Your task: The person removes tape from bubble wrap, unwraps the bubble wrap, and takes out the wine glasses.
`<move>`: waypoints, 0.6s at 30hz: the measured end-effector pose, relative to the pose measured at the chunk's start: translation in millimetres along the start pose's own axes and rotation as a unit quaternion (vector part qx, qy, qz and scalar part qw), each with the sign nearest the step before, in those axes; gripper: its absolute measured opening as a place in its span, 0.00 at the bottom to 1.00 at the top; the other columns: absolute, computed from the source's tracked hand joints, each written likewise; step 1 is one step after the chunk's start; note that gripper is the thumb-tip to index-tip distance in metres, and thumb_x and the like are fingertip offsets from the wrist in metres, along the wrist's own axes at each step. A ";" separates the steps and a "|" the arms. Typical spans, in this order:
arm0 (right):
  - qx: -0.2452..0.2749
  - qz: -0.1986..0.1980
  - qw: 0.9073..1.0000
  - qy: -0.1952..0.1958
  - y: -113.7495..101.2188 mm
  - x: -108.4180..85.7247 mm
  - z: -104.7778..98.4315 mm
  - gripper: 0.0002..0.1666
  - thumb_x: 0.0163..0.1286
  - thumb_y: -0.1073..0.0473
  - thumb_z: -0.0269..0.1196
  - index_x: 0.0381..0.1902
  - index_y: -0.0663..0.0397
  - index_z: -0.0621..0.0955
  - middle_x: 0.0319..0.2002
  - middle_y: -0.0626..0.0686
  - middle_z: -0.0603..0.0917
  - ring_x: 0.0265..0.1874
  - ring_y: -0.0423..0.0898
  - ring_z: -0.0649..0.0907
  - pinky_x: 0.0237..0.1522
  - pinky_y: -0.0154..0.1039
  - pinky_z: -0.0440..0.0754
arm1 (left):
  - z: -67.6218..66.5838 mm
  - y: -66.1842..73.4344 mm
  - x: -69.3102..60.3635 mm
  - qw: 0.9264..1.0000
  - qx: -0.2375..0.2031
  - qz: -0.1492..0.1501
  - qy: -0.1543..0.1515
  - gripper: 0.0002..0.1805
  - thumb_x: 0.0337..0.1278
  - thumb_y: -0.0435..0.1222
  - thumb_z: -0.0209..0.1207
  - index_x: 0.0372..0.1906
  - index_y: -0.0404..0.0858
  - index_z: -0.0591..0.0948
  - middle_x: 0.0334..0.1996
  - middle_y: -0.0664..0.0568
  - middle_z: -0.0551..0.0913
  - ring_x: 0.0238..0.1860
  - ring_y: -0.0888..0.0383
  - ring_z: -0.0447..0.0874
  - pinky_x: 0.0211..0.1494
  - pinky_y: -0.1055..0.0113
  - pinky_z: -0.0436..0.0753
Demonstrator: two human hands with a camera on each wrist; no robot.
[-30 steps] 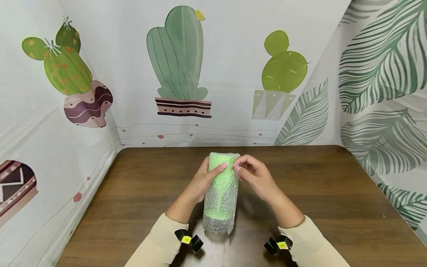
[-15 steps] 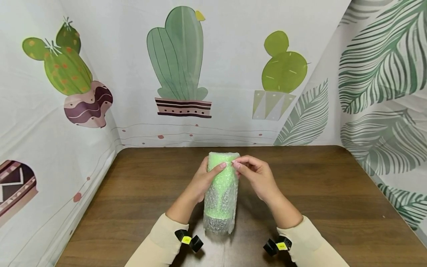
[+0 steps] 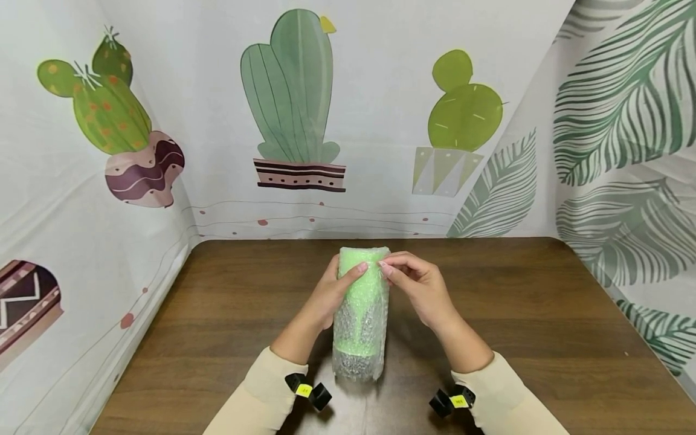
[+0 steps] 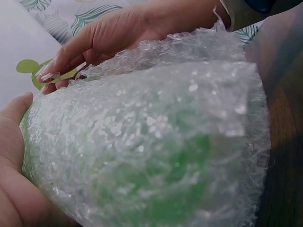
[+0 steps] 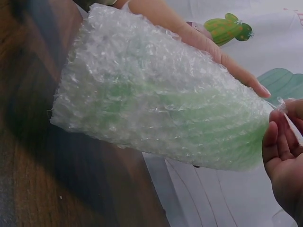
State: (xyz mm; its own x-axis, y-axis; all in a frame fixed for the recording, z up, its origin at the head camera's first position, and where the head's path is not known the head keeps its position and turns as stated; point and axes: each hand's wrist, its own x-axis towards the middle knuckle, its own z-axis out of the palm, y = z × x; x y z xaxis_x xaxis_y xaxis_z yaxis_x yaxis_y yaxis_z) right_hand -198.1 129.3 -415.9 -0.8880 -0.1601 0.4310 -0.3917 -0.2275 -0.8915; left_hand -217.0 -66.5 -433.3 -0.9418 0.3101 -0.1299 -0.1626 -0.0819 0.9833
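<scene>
Right now, from the head camera, I see a green item (image 3: 359,352) wrapped in bubble wrap (image 3: 356,370), held near the middle of the brown wooden desk (image 3: 244,290), with one end toward the person and the other toward the far edge; I can't tell whether its near end touches the wood. I have the left hand (image 3: 333,291) gripping it from the left side, thumb laid across the front near the far end. The right hand (image 3: 420,288) is on the other side, thumb and forefinger pinched together at the wrapping's right edge. Both arms wear cream sleeves (image 3: 270,386), each with a black wrist device (image 3: 308,391) bearing a yellow label, and a white cloth (image 3: 380,121) printed with cacti and leaves hangs behind. Through the left wrist camera, the wrapped shape fills most of my view, green showing blurrily through the bubbles; a ragged flap (image 4: 189,45) stands along its upper side, and the right hand's fingers meet beyond it. From the right wrist camera, I get those fingers pinching a clear scrap (image 5: 281,105) at the wrapped item's far end, while the left hand's thumb lies along the upper side.
</scene>
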 end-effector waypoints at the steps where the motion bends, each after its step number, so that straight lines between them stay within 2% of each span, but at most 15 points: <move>1: -0.002 0.002 1.000 0.004 -0.2 0.1 0.0 0.10 0.69 0.70 0.63 0.42 0.54 0.87 0.35 0.43 0.86 0.33 0.37 0.83 0.35 0.29 0.84 | 0.2 0.1 0.0 1.000 0.000 0.000 0.000 0.41 0.65 0.53 0.61 0.77 0.51 0.54 0.53 0.40 0.78 0.43 0.53 0.84 0.45 0.57 0.86; 7: -0.011 0.008 1.000 0.022 -0.1 0.6 0.6 0.07 0.68 0.71 0.64 0.43 0.66 0.86 0.34 0.43 0.88 0.33 0.37 0.84 0.36 0.30 0.85 | 1.1 0.2 -1.0 1.000 0.001 0.001 0.000 0.40 0.66 0.52 0.60 0.76 0.51 0.55 0.53 0.41 0.78 0.42 0.54 0.84 0.45 0.58 0.86; 12: -0.011 0.003 1.000 0.022 0.2 0.9 1.2 0.11 0.67 0.72 0.65 0.45 0.77 0.83 0.35 0.44 0.87 0.33 0.37 0.84 0.37 0.31 0.85 | 0.7 -0.7 -0.2 1.000 0.001 0.007 0.000 0.40 0.66 0.52 0.60 0.76 0.50 0.55 0.52 0.41 0.78 0.42 0.54 0.84 0.44 0.58 0.86; 18: -0.020 0.007 0.999 0.038 -0.3 0.2 1.6 0.13 0.67 0.71 0.65 0.46 0.78 0.82 0.36 0.43 0.87 0.33 0.37 0.84 0.37 0.31 0.85 | 1.1 -0.7 -0.4 1.000 0.002 0.002 -0.005 0.40 0.66 0.53 0.60 0.76 0.51 0.55 0.52 0.43 0.78 0.42 0.54 0.83 0.44 0.59 0.86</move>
State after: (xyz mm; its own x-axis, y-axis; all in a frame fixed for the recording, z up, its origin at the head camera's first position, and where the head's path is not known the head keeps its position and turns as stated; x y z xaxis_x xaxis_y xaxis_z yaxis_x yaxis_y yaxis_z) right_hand -197.7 127.8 -415.3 -0.9086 -0.0899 0.4079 -0.3868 -0.1874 -0.9029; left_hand -216.2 -65.5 -433.8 -0.9397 0.3188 -0.1239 -0.1567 -0.0793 0.9845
